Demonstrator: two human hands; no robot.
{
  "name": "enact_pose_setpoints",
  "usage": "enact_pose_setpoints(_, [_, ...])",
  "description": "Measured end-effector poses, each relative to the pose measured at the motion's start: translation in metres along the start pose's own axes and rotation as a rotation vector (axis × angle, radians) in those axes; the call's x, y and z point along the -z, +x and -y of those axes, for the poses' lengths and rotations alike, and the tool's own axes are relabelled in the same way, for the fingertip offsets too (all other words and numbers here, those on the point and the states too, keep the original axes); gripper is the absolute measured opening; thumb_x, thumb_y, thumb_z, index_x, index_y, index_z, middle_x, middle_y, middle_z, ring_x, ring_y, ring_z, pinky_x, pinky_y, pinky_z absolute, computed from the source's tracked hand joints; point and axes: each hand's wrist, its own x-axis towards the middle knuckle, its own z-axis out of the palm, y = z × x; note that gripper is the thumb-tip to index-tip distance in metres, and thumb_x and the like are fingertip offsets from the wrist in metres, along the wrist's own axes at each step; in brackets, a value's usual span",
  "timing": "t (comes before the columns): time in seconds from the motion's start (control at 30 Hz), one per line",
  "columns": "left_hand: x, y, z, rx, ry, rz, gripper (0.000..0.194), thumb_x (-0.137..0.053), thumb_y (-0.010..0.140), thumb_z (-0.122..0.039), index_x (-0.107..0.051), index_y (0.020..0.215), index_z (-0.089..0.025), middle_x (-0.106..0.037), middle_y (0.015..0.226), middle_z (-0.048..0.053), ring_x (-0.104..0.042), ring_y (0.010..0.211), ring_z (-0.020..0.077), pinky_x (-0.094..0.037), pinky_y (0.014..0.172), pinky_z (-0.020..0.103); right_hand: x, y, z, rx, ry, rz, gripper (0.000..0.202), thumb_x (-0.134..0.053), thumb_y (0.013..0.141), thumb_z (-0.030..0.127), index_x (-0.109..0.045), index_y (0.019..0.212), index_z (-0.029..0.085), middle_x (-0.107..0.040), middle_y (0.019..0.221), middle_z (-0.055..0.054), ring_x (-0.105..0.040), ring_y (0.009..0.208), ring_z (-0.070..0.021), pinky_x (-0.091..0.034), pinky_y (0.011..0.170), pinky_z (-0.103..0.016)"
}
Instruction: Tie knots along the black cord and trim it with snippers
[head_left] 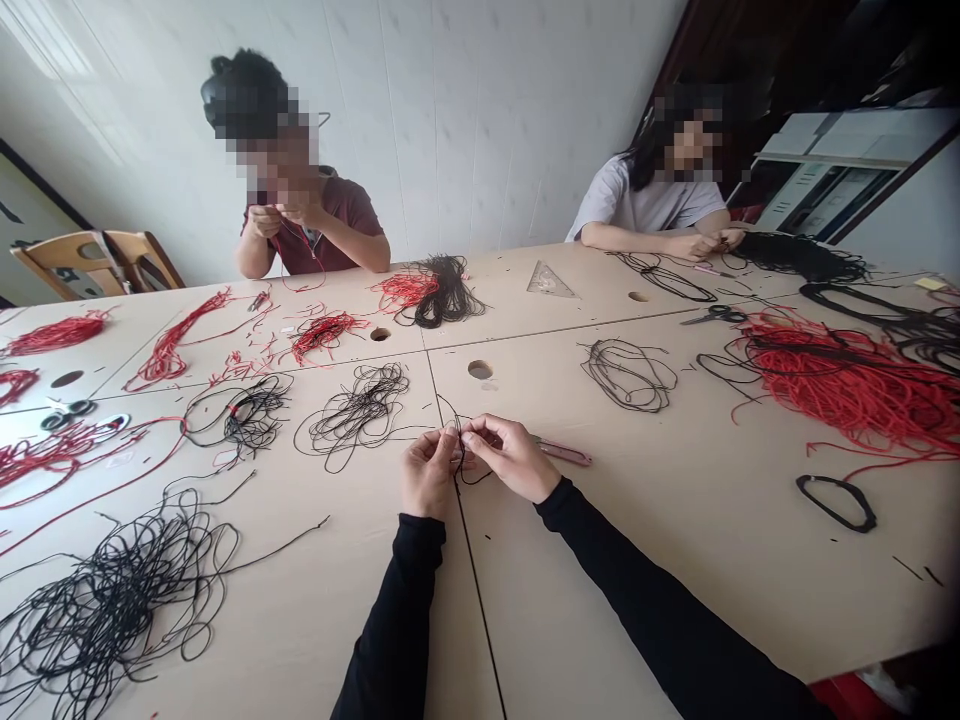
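Close together over the table's middle seam, my left hand [427,472] and my right hand [511,455] both pinch a thin black cord [462,462]. A small loop of the cord hangs below the fingertips, and a loose end curves up beyond them. Partly behind my right hand lies a pink utility knife [564,452], flat on the table. Left of my hands rests a loose bundle of black cord [360,415]; a strand runs from it toward my left hand. What exactly sits between the fingertips is too small to make out.
A big tangle of black cord [120,600] spreads at the front left. Red cords [847,385] are heaped at right, near scissors [712,314] and a black cord ring [836,502]. A clear set square [549,281] lies farther back. Two people sit across the table [600,600], handling cords.
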Motion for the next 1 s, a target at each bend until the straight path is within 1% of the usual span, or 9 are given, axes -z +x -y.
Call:
enact_pose_setpoints(0.13, [-0.0005,-0.0006,0.0009,-0.007,0.027,0.006,0.037,-0.077,0.060,-0.042,-0.063,0.074,-0.011,-0.064,0.062,0.002,-0.060,0.053,0.0122,-0.053,0.053,0.027,-0.0012,-0.0003,0.0006,-0.019,-0.008,-0.015,0.024,-0.053,0.085,0.040,-0.059,0.088,0.017,-0.061,0.075,-0.002,-0.059,0.066,-0.0158,-0.050,0.065,-0.029])
enact_pose_setpoints(0.3, [-0.0017,-0.0025,0.0012,-0.038,0.070,0.016,0.037,-0.077,0.062,-0.040,-0.063,0.078,-0.010,-0.065,0.067,0.004,-0.061,0.056,0.0134,-0.054,0.053,0.028,-0.0003,0.0001,0.0018,-0.033,0.019,-0.005,0.026,-0.053,0.085,0.042,-0.059,0.087,0.017,-0.061,0.070,-0.001,-0.059,0.063,-0.0160,-0.050,0.064,-0.029])
enact_pose_setpoints(0.43, [-0.0005,-0.0020,0.0027,-0.051,0.083,0.007,0.037,-0.075,0.063,-0.042,-0.062,0.076,-0.010,-0.063,0.066,0.003,-0.060,0.054,0.0126,-0.053,0.052,0.027,0.0010,0.0002,0.0031,-0.039,-0.007,-0.016,0.027,-0.054,0.083,0.041,-0.061,0.087,0.016,-0.063,0.074,-0.003,-0.060,0.067,-0.0162,-0.050,0.068,-0.030])
enact_pose_setpoints(0.57, [0.0003,-0.0012,0.0037,-0.061,0.103,0.026,0.038,-0.073,0.065,-0.045,-0.060,0.076,-0.011,-0.060,0.062,0.002,-0.060,0.054,0.0129,-0.053,0.051,0.027,0.0023,0.0007,0.0021,-0.044,-0.016,-0.048,0.026,-0.056,0.082,0.040,-0.063,0.088,0.015,-0.066,0.077,-0.004,-0.060,0.070,-0.0164,-0.049,0.071,-0.030])
enact_pose_setpoints(0.67, [-0.0004,-0.0016,0.0033,-0.054,0.103,0.041,0.037,-0.073,0.066,-0.045,-0.060,0.076,-0.011,-0.060,0.063,0.002,-0.060,0.054,0.0128,-0.053,0.052,0.027,0.0029,0.0015,0.0006,-0.046,-0.028,-0.067,0.026,-0.056,0.082,0.040,-0.063,0.089,0.016,-0.066,0.078,-0.004,-0.060,0.071,-0.0166,-0.048,0.071,-0.030])
enact_pose_setpoints(0.77, [-0.0011,-0.0023,0.0026,-0.043,0.096,0.049,0.036,-0.075,0.063,-0.042,-0.060,0.076,-0.012,-0.061,0.066,0.002,-0.059,0.054,0.0120,-0.053,0.052,0.027,0.0028,0.0021,0.0002,-0.038,-0.030,-0.065,0.027,-0.055,0.082,0.041,-0.063,0.088,0.016,-0.066,0.078,-0.004,-0.059,0.070,-0.0165,-0.048,0.070,-0.030])
enact_pose_setpoints(0.87, [-0.0013,-0.0026,0.0022,-0.056,0.099,0.056,0.037,-0.075,0.062,-0.043,-0.058,0.075,-0.012,-0.059,0.064,0.000,-0.059,0.052,0.0117,-0.052,0.051,0.027,0.0027,0.0023,0.0005,-0.026,-0.032,-0.062,0.027,-0.054,0.082,0.041,-0.063,0.087,0.015,-0.065,0.080,-0.005,-0.057,0.070,-0.0159,-0.047,0.070,-0.030])
enact_pose_setpoints(1.0, [-0.0019,-0.0033,0.0017,-0.061,0.134,0.058,0.037,-0.072,0.066,-0.046,-0.056,0.074,-0.013,-0.057,0.062,-0.001,-0.057,0.050,0.0113,-0.052,0.050,0.027,0.0029,0.0022,-0.0004,-0.017,-0.053,-0.109,0.027,-0.054,0.083,0.041,-0.062,0.085,0.016,-0.062,0.077,-0.003,-0.053,0.069,-0.0146,-0.045,0.068,-0.028])
